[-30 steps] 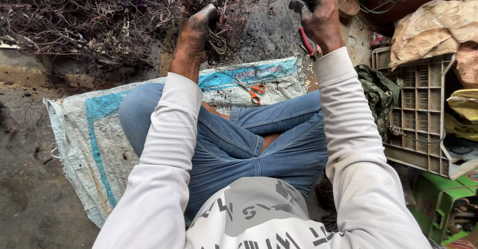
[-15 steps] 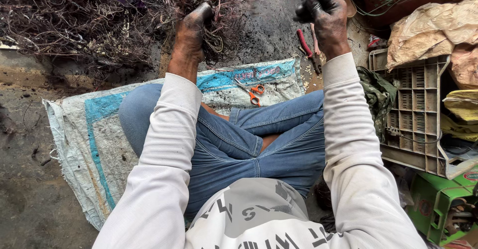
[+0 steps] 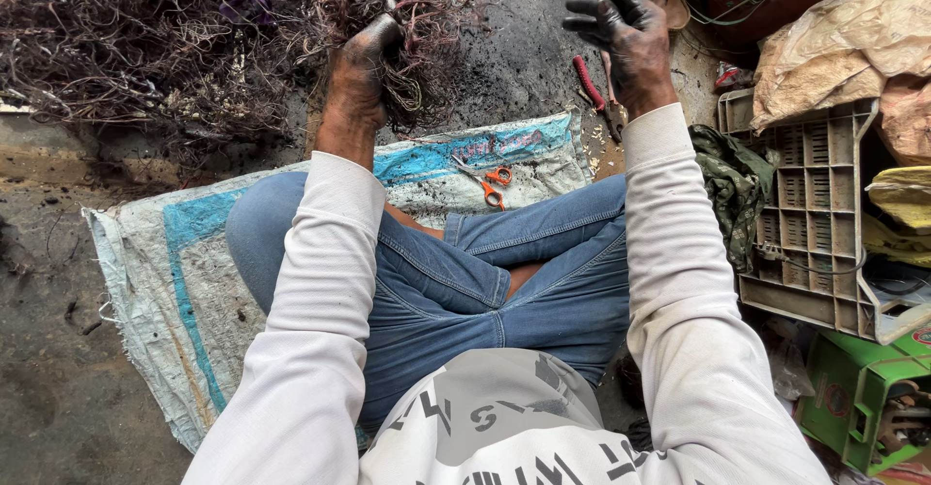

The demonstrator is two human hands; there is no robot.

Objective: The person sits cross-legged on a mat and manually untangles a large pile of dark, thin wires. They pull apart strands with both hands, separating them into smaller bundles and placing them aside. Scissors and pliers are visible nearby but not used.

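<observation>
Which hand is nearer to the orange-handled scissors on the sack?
Left. The left hand grips wires up-left of the scissors; the right hand hovers farther, up-right.

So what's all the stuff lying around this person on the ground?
wire tangle: one big heap, dark brown and purplish, top left on the ground
woven sack: one, white with blue stripes, spread under the seated person
scissors: one pair, orange handles, on the sack before the knees
pliers: one pair, red handles, on the ground below the right hand
plastic crate: one, grey, lying at the right
camouflage cloth: one, green, beside the crate
green box: one, bottom right corner
crumpled bags: tan, top right, above the crate
left hand: blackened, gripping a clump of the tangle
right hand: blackened, raised, fingers loosely curled, what it holds is unclear
</observation>
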